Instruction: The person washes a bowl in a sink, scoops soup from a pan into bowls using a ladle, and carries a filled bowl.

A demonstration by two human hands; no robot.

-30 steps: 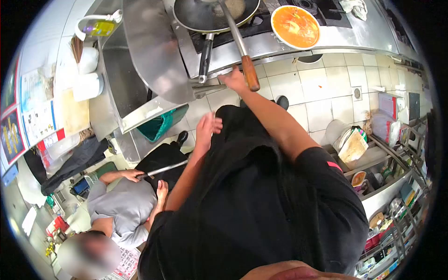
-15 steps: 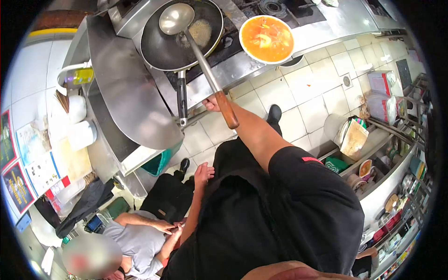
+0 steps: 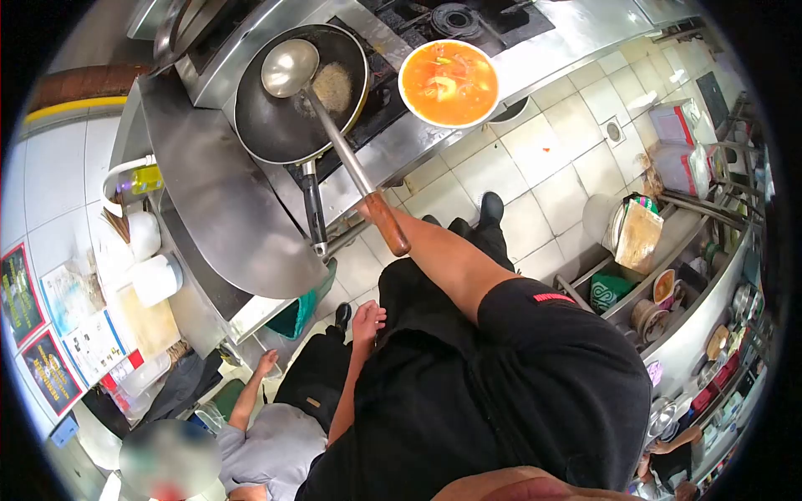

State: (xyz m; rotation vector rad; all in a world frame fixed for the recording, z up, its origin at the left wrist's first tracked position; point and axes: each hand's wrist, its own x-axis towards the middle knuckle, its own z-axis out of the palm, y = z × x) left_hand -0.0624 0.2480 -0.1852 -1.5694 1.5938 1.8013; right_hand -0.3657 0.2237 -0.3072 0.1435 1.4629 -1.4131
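Observation:
My right hand (image 3: pixel 364 210) is at the stove's front edge, mostly hidden behind the ladle's wooden grip, so its fingers cannot be made out. The ladle (image 3: pixel 344 154) rests with its metal cup in a black frying pan (image 3: pixel 271 125), its long handle reaching out over the stove edge towards me. Some light brown matter lies in the pan. Beside the pan, a white bowl of orange soup (image 3: pixel 449 83) stands on the steel stove top. My left hand (image 3: pixel 368 321) hangs in front of my body, fingers loosely bent and holding nothing.
A curved steel guard (image 3: pixel 225 200) rises left of the pan. The pan's black handle (image 3: pixel 314 209) juts over the edge. Close on my left is a co-worker in a grey shirt (image 3: pixel 280 442). Shelving with tubs and a chopping board (image 3: pixel 639 238) stands to the right.
The whole view has shifted, with stove, pan and soup bowl now further left. My right hand is more hidden behind the ladle grip. The co-worker's hands have parted, one arm reaching out.

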